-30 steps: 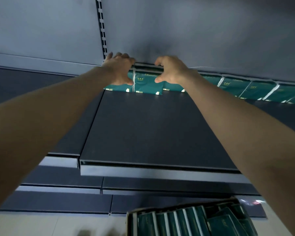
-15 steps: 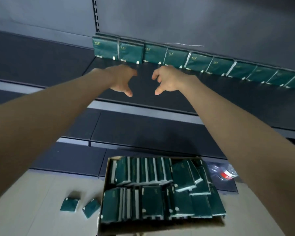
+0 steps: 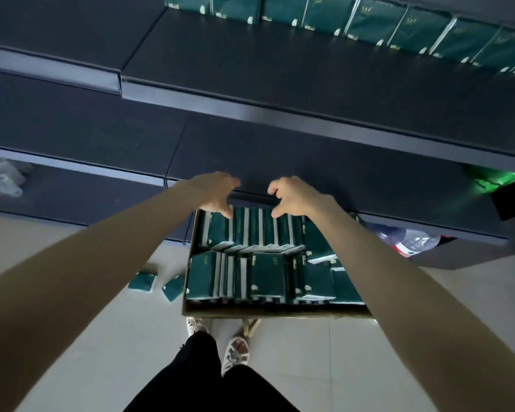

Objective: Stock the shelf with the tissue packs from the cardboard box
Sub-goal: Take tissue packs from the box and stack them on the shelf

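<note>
A cardboard box (image 3: 274,311) stands on the floor below me, filled with several dark green tissue packs (image 3: 266,278) set on edge in two rows. My left hand (image 3: 213,193) and my right hand (image 3: 292,196) hover side by side over the box's far row, fingers loosely curled and spread, holding nothing; the left fingertips are close to a pack's top. A row of the same green packs (image 3: 366,22) lines the back of the upper dark shelf (image 3: 280,72).
Two loose green packs (image 3: 158,283) lie on the tiled floor left of the box. A plastic bottle (image 3: 411,242) lies on the bottom shelf at right, crumpled plastic (image 3: 0,178) at far left. My feet (image 3: 217,337) stand just behind the box.
Both hands let go of the packs on the upper shelf, drew back and came down to the box. My view tilted from the shelf down to the floor.
</note>
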`<state>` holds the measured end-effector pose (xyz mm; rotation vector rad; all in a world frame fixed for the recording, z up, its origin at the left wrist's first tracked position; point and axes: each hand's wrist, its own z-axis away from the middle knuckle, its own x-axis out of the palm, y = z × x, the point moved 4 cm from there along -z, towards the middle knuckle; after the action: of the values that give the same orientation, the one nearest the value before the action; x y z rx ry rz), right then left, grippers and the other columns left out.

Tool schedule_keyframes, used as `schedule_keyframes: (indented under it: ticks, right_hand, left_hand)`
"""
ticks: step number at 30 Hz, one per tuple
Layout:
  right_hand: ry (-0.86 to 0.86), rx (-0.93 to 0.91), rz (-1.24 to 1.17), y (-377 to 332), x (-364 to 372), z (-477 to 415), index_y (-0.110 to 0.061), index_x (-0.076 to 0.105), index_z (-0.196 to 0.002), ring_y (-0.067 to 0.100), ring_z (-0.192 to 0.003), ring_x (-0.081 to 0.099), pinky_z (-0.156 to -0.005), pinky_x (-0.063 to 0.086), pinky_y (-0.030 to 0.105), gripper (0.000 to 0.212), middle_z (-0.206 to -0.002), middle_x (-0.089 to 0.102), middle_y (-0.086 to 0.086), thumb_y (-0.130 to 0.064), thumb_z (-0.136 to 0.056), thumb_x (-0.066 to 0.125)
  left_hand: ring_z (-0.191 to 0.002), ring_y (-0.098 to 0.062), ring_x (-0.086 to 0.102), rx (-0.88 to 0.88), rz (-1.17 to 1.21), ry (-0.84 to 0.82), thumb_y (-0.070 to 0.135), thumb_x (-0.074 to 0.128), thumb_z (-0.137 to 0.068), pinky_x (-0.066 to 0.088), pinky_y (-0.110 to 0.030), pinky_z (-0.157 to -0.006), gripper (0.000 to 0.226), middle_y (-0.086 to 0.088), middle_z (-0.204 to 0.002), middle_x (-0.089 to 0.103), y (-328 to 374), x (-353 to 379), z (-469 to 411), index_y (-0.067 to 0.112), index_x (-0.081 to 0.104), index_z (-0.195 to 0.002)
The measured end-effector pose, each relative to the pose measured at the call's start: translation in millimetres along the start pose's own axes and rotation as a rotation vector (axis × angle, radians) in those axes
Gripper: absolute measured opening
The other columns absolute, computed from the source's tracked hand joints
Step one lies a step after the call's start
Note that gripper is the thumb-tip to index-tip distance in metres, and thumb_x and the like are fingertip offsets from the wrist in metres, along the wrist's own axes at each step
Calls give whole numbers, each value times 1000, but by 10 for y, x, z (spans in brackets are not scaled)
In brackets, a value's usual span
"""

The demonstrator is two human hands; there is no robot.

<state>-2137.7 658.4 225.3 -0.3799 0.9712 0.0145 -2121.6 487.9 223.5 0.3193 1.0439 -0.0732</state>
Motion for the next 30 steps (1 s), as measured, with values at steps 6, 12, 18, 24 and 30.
schedule_keyframes:
  ticks: [6,12,18,24,30]
  right_hand:
    - [-155,86,-79,287,941,-51,-11,46,-137,28,-117,55,-97,46,40,61,-134,53,11,-15,-82,73]
    - [-159,243,-231,529,1660,8,-10,35,-144,27,-129,45,-102,42,39,73,-144,43,10,-23,-83,73]
    - [-106,480,-333,640,2147,5,-8,8,-151,35,-140,23,-111,31,46,98,-154,20,14,-37,-82,72]
    - [-70,625,-438,692,2379,-63,-4,7,-149,35,-136,30,-108,34,51,105,-150,25,16,-36,-77,77]
    - [29,577,-463,650,2366,-101,-6,40,-129,34,-120,45,-97,44,46,68,-131,44,15,-30,-77,77]
  left_hand:
    - [-130,-29,42,-53,138,-162,34,74,-80,38,-39,-105,80,-12,-145,41,-172,996,15,10,33,-144]
    - [-139,-36,25,-211,331,-167,37,74,-79,31,-46,-111,98,-12,-155,16,-293,1832,110,13,13,-151]
    - [-145,-30,10,-344,531,-43,30,69,-84,18,-42,-116,99,-7,-159,2,-226,2266,190,13,-1,-152]
    - [-145,-25,13,-384,587,11,29,66,-87,26,-44,-114,92,1,-160,2,-213,2371,172,18,3,-153]
    - [-144,-26,16,-390,603,33,27,65,-88,25,-43,-114,87,1,-160,6,-248,2353,195,19,8,-153]
